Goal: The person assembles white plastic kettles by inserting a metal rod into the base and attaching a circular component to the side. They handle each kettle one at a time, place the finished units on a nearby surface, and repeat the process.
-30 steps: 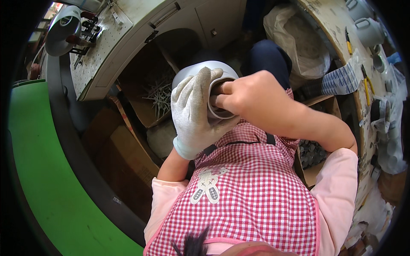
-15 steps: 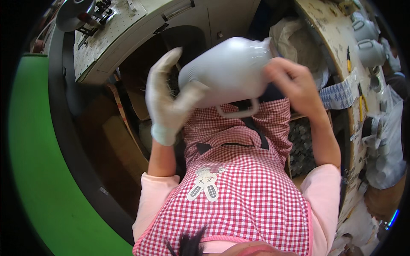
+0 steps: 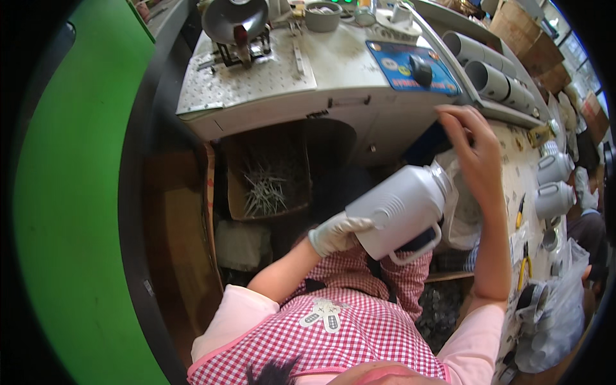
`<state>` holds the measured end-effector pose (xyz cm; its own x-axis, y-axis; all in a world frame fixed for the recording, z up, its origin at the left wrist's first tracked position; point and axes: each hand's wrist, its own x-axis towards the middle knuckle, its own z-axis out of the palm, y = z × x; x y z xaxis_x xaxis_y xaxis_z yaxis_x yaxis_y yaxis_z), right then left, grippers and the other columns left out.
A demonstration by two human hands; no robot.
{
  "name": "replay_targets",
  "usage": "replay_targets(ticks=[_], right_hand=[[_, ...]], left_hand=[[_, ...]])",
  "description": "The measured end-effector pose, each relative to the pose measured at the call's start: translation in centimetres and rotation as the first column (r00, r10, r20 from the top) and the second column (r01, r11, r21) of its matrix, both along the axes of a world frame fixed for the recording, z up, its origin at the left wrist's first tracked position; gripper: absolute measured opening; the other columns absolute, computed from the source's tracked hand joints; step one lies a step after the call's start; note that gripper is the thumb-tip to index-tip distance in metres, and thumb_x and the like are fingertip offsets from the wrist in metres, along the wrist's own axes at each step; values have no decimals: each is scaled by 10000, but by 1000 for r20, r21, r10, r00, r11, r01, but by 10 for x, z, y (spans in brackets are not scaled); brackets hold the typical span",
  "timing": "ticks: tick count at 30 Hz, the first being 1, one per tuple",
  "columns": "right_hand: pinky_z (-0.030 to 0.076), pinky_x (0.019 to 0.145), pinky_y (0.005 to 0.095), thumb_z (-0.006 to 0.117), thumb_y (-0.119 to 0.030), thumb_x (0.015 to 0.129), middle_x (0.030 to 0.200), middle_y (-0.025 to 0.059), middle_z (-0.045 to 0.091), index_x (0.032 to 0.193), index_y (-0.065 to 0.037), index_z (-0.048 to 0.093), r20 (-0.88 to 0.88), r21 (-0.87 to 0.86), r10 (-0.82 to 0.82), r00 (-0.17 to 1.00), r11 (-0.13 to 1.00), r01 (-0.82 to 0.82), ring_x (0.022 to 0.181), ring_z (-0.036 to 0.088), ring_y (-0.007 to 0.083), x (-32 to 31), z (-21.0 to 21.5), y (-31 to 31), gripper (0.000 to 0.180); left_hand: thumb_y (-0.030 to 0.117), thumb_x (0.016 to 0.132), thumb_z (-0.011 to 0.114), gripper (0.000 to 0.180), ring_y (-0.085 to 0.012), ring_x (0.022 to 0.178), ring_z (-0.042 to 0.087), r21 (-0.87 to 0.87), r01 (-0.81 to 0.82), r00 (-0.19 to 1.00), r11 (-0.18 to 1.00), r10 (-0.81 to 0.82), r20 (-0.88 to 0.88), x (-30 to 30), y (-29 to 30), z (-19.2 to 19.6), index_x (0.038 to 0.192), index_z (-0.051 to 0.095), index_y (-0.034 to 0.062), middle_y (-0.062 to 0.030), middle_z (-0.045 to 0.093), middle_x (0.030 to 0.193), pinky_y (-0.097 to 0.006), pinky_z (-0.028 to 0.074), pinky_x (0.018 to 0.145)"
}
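A grey plastic jug (image 3: 401, 202) with a ribbed round mark, a side handle and a narrower neck lies tilted above my lap. Its neck points up and right. My left hand (image 3: 339, 234), in a white glove, is closed around its base end. The fingers on the jug's underside are hidden. My bare right hand (image 3: 473, 131) is raised beyond the neck, apart from the jug, near the bench's front edge. Its fingers are loosely bent and apart, with nothing visible in them.
A metal bowl (image 3: 234, 22) sits on a stand on the white bench (image 3: 346, 99). Below is a box of thin sticks (image 3: 264, 189). To the right, another table holds grey jugs (image 3: 555, 200), yellow-handled pliers (image 3: 526, 264) and a plastic bag (image 3: 558, 308). Grey cylinders (image 3: 491, 83) lie behind.
My right hand has let go of the jug's neck and moved up and away. My left hand now grips the jug's base, and the jug is tilted. The view has shifted toward the bench.
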<state>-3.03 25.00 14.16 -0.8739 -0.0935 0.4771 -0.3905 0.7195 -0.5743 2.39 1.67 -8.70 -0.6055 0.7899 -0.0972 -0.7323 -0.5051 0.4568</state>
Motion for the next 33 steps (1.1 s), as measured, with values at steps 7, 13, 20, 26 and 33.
replay_targets(ticks=[7,13,20,26,33], right_hand=[[553,924,421,509,-667,998,1079,237,734,1348,110,558,-13,390,281,960,885,-254,1006,729,321,-237,20,-169,854],[580,805,465,617,-470,908,947,216,749,942,-10,745,-239,535,269,933,838,-105,874,740,380,-338,31,-269,479],[544,529,372,516,-273,991,759,180,724,1013,26,694,204,-694,221,954,720,-18,618,699,266,-360,8,-71,348],[465,429,319,478,-269,1023,681,80,670,879,-30,708,370,-384,-384,846,766,516,485,573,149,-266,13,243,361],[486,376,341,501,-175,992,631,130,699,853,35,732,221,-36,-780,586,594,804,440,630,201,-256,-15,348,342]], left_hand=[[77,886,778,634,-209,1244,614,32,235,969,971,-232,-84,0,-3,-75,1461,518,12,-96,644,1366,-396,482,1079],[80,865,795,700,-213,1261,592,40,284,959,958,-282,-30,-7,-11,-81,1488,487,3,-104,629,1375,-380,452,1101],[138,826,818,748,-226,1249,599,-38,293,956,955,-292,12,-9,-11,-65,1476,485,-21,-112,630,1370,-385,453,1091],[169,802,834,821,-231,1252,599,-33,296,955,955,-294,39,-13,-9,-65,1500,449,-31,-121,620,1385,-383,453,1093],[127,801,822,800,-230,1230,610,-104,341,936,934,-328,128,-17,2,-74,1491,454,-41,-122,626,1360,-385,465,1080]])
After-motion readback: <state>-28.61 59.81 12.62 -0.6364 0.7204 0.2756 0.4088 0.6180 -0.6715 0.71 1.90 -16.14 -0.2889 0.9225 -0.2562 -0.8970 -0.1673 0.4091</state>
